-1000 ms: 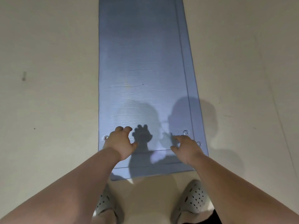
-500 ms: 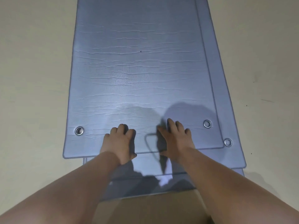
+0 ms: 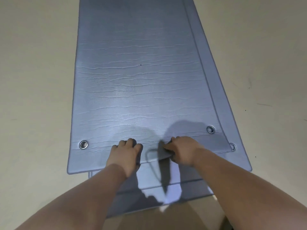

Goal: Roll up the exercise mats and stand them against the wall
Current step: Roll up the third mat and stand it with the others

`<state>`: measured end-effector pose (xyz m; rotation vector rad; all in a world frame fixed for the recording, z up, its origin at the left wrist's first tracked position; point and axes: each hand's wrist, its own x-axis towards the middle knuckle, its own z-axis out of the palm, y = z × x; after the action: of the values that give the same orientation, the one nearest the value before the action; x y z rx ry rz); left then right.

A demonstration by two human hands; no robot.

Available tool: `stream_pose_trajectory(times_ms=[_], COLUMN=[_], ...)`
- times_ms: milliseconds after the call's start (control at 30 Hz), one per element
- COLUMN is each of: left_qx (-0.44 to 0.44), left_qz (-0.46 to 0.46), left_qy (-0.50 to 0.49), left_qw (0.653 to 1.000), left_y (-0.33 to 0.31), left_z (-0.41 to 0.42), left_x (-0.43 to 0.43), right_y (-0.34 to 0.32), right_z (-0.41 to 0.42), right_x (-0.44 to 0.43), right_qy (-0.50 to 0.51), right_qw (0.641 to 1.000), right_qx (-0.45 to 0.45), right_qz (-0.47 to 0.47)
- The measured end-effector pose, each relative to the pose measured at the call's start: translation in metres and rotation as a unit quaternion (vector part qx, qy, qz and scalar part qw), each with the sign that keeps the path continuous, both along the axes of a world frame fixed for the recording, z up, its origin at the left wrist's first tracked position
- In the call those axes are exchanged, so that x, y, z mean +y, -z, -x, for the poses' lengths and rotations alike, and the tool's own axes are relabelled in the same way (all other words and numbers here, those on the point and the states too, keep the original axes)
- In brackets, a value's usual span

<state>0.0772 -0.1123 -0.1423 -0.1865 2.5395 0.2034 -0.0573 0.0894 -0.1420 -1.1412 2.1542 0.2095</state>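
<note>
Several blue-grey exercise mats lie stacked flat on the floor, stretching away from me. The top mat [image 3: 136, 83] has a wrinkled surface and a metal eyelet near each front corner. A lower mat [image 3: 221, 100] sticks out along the right side, and others show under the front edge. My left hand [image 3: 125, 155] grips the top mat's front edge, fingers on top. My right hand [image 3: 183, 151] pinches the same edge, which lifts and curls slightly between the two hands.
Beige floor [image 3: 36, 80] surrounds the mats on both sides, with a few small dark marks on the right. My forearms fill the lower part of the view. No wall is visible.
My view has dropped closer to the mats. Both hands moved toward the middle of the front edge. My right hand turned from flat to pinching, and the edge now lifts slightly.
</note>
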Motion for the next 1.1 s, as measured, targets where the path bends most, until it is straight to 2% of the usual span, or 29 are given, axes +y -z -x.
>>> stream_pose_trajectory(times_ms=[133, 267, 333, 500, 567, 667, 733, 767, 900, 1000, 1100], left_qx=[0.034, 0.08, 0.057, -0.04, -0.034, -0.002, 0.024, 0.03, 0.042, 0.144, 0.249], left_qz=[-0.06, -0.14, -0.127, -0.127, -0.082, 0.01, 0.042, 0.046, 0.068, 0.11, 0.092], left_qy=[0.034, -0.091, -0.117, -0.113, -0.131, -0.135, -0.118, -0.114, -0.115, -0.078, 0.046], left_qw=[0.997, 0.983, 0.983, 0.985, 0.987, 0.991, 0.992, 0.992, 0.99, 0.98, 0.963], left_y=[-0.003, -0.022, -0.029, -0.032, -0.025, -0.017, -0.009, -0.006, 0.0, -0.01, -0.008], left_z=[-0.009, 0.004, 0.018, 0.038, 0.042, 0.042, 0.042, 0.042, 0.048, 0.043, 0.027], left_x=[-0.013, -0.025, -0.033, -0.045, -0.038, -0.025, -0.025, -0.027, -0.029, -0.019, -0.003], right_y=[-0.014, -0.024, -0.03, -0.04, -0.037, -0.024, -0.01, -0.001, 0.019, 0.026, 0.022], right_z=[0.021, 0.021, 0.021, 0.02, 0.007, -0.025, -0.045, -0.054, -0.074, -0.07, -0.052], right_x=[0.003, 0.0, -0.006, -0.025, -0.028, -0.023, -0.017, -0.014, -0.004, -0.01, -0.024], right_qy=[0.064, 0.138, 0.166, 0.207, 0.231, 0.149, 0.078, 0.054, 0.06, 0.092, 0.096], right_qw=[0.996, 0.986, 0.983, 0.978, 0.972, 0.946, 0.923, 0.922, 0.957, 0.962, 0.975], right_qx=[-0.031, 0.034, 0.03, -0.022, 0.041, 0.252, 0.295, 0.295, 0.249, 0.231, 0.184], right_qz=[0.048, 0.093, 0.079, 0.017, 0.022, 0.139, 0.234, 0.244, 0.133, 0.111, 0.085])
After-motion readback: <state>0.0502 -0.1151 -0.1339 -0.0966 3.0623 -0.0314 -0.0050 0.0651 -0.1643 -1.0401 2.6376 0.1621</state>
